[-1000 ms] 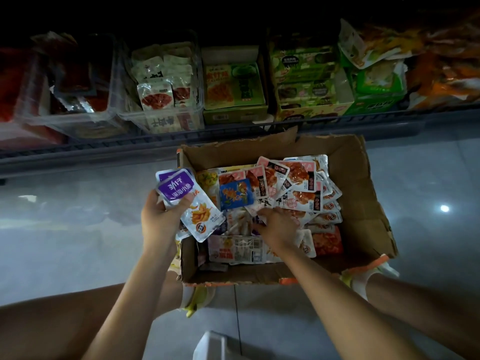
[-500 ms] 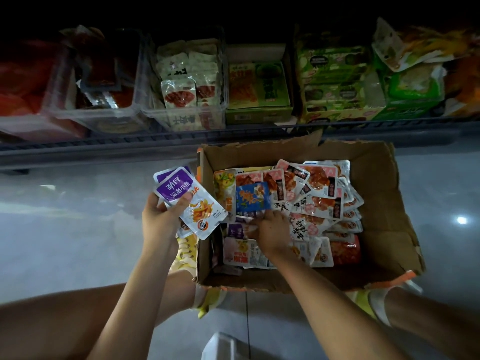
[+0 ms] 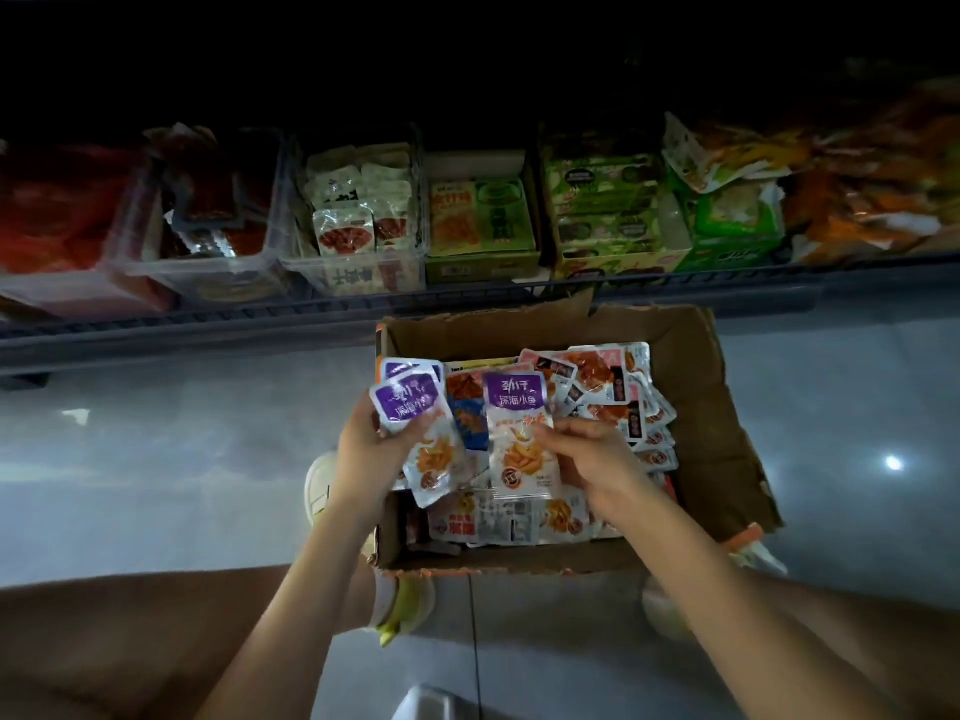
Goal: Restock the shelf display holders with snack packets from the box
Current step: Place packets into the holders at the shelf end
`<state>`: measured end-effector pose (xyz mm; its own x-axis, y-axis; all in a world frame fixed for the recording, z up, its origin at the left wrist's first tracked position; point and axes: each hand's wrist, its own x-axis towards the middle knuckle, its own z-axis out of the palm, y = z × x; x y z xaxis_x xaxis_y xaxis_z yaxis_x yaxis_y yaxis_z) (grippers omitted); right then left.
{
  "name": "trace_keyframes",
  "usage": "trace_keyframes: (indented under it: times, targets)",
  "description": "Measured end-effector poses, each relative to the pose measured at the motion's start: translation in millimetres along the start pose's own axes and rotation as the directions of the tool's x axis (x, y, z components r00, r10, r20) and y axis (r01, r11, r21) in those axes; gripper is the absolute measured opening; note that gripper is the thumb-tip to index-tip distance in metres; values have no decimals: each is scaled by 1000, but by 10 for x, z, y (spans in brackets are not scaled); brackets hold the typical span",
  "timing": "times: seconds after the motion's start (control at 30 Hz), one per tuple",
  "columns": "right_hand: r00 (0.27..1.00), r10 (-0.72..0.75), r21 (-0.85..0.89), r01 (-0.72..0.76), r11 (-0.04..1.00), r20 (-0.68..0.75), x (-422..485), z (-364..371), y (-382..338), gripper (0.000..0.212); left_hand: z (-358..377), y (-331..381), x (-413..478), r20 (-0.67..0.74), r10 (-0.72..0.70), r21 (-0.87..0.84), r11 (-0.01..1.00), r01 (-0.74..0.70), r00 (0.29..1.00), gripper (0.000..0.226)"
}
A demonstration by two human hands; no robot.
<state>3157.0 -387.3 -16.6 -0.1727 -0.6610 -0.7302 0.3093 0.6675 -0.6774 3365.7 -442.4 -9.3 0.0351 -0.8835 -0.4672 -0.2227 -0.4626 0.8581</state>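
An open cardboard box (image 3: 727,433) on the floor holds several loose snack packets (image 3: 608,387), mostly red and white. My left hand (image 3: 363,449) grips a small stack of purple-topped packets (image 3: 410,407) over the box's left edge. My right hand (image 3: 587,459) pinches one more purple-topped packet (image 3: 519,433), held upright beside that stack above the box. Clear and cardboard display holders stand on the low shelf behind the box; one clear holder (image 3: 363,272) has white and red packets in it.
The shelf rail (image 3: 208,324) runs across just behind the box. Green cardboard holders (image 3: 478,262) and loose orange bags (image 3: 872,200) fill the shelf's right side. My knees and yellow-soled shoes (image 3: 405,610) flank the box on the grey tile floor.
My right hand came up out of the box with a purple-topped packet and brought it next to the stack in my left hand. The view shifted a little.
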Motion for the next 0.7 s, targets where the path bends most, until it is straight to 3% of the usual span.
trace_keyframes:
  times: [0.13,0.37,0.5,0.63,0.7]
  targets:
    - [997,-71,-120,68,990,-21,-99,154,16,13,205,33,-167,216,-40,-34,998,48,975,28]
    - [955,-297,-437,266,859,-3,-257,333,-56,21,355,228,-344,286,-103,-180,971,159,953,20]
    - [913,-407,-376,382,844,16,-473,346,-288,17,395,432,-440,244,-50,-232,967,109,968,15]
    - [915,-399,-195,403,894,63,-743,346,-630,50,403,837,-616,254,42,-276,961,31,966,28]
    - [893,-440,-168,449,877,90,-926,337,-864,51,390,1093,-701,247,84,-264,964,-16,965,22]
